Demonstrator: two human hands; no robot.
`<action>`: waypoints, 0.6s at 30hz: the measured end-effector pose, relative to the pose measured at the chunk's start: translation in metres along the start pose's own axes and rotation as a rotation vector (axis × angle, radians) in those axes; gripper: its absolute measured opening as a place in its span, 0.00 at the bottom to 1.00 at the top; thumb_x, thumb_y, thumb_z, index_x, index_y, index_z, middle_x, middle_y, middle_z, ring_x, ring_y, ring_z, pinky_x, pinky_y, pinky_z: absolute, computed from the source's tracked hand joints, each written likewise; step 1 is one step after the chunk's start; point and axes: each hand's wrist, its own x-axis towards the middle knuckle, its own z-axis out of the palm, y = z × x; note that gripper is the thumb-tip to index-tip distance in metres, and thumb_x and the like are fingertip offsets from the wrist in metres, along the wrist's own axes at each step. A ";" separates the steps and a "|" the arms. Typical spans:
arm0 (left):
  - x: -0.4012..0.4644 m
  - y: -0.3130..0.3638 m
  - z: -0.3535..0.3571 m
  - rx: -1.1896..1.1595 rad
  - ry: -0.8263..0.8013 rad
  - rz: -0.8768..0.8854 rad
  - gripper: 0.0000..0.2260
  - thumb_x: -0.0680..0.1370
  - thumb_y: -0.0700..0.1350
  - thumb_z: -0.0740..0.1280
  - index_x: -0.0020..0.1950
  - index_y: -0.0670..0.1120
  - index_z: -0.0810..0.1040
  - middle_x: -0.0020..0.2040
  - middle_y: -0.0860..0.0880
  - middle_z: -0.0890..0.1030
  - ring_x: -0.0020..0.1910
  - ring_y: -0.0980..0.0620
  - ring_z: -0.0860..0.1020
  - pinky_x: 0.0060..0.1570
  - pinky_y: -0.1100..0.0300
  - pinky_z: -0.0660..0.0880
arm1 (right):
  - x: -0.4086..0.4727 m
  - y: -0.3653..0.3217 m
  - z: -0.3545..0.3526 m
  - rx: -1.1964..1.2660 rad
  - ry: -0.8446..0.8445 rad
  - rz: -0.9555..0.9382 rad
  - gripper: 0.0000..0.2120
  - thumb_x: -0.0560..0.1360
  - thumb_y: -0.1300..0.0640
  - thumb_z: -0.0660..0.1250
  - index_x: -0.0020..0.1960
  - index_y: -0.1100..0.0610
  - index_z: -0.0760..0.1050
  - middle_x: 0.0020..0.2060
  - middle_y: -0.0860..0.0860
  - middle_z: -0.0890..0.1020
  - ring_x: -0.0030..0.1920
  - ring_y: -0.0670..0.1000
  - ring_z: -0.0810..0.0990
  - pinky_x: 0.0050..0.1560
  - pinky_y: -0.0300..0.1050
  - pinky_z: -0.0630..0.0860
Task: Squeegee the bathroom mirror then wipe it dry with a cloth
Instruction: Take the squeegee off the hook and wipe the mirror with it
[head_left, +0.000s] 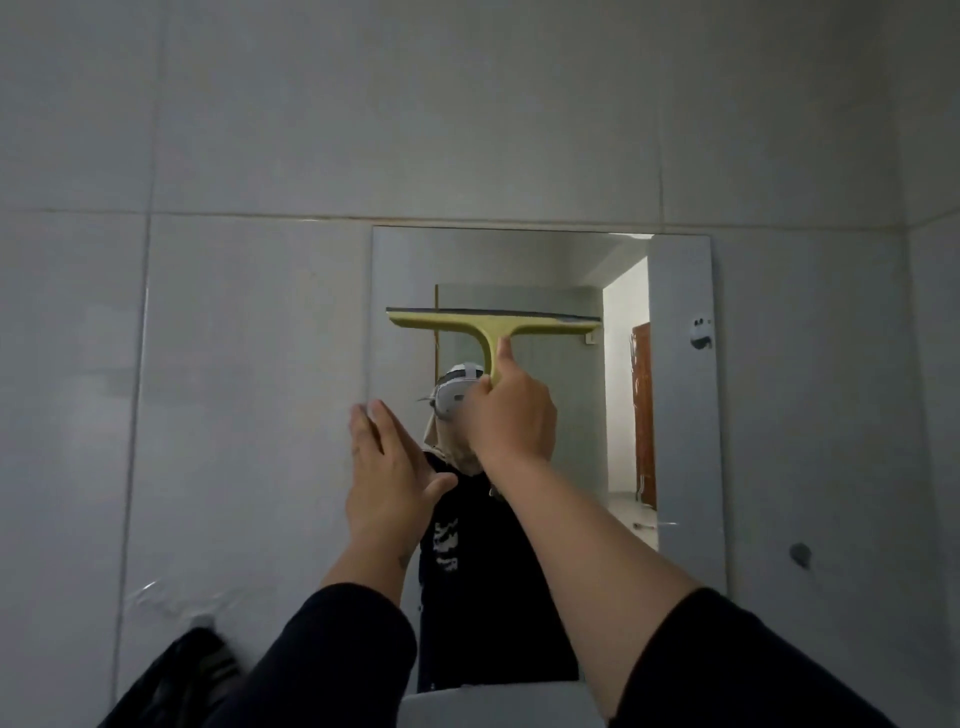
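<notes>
A frameless rectangular mirror (680, 415) hangs on the grey tiled wall. A yellow-green squeegee (488, 325) with a dark rubber blade lies level against the upper part of the glass. My right hand (511, 415) is shut on its handle, thumb pointing up along the stem. At the mirror's left edge my left hand (387, 467) rests flat with its fingers apart and holds nothing. The mirror reflects a person in a dark shirt and a doorway behind. No cloth that I can identify is in view.
A dark garment or bag (182, 680) hangs from a hook low on the left wall. A small sticker (701, 332) sits near the mirror's right edge, and a dark wall fitting (800, 553) lies to the mirror's right. A white ledge (493, 704) runs below the mirror.
</notes>
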 end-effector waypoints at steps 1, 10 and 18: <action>0.000 0.000 0.000 -0.003 0.000 0.001 0.53 0.71 0.56 0.73 0.76 0.44 0.34 0.78 0.45 0.35 0.78 0.46 0.44 0.70 0.48 0.63 | -0.003 -0.004 0.005 -0.011 -0.007 -0.022 0.25 0.81 0.55 0.55 0.77 0.47 0.56 0.45 0.54 0.82 0.47 0.53 0.81 0.47 0.49 0.79; -0.003 -0.003 -0.001 0.003 0.009 0.011 0.52 0.71 0.56 0.72 0.77 0.45 0.35 0.78 0.47 0.35 0.78 0.47 0.45 0.68 0.48 0.65 | -0.003 0.007 -0.010 -0.238 -0.082 -0.134 0.24 0.81 0.56 0.55 0.76 0.42 0.58 0.44 0.52 0.82 0.39 0.50 0.77 0.38 0.45 0.76; -0.004 -0.003 -0.002 0.037 -0.013 -0.014 0.52 0.71 0.57 0.72 0.77 0.46 0.35 0.78 0.48 0.36 0.78 0.47 0.44 0.71 0.47 0.64 | -0.001 0.026 -0.032 -0.423 -0.107 -0.165 0.26 0.81 0.57 0.55 0.75 0.37 0.58 0.51 0.52 0.81 0.41 0.53 0.76 0.36 0.43 0.71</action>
